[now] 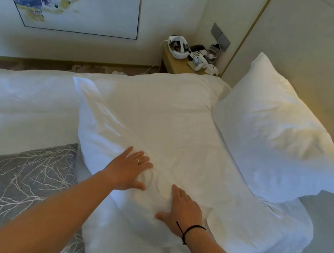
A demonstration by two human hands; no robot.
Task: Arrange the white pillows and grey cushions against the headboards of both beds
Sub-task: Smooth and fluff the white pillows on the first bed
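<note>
Both hands, left hand (129,169) and right hand (182,211), press flat and spread on the large soft white fabric pillow (160,136) lying mid-bed, gripping nothing. Light and floppy, it probably lifts best by its two near corners.
</note>
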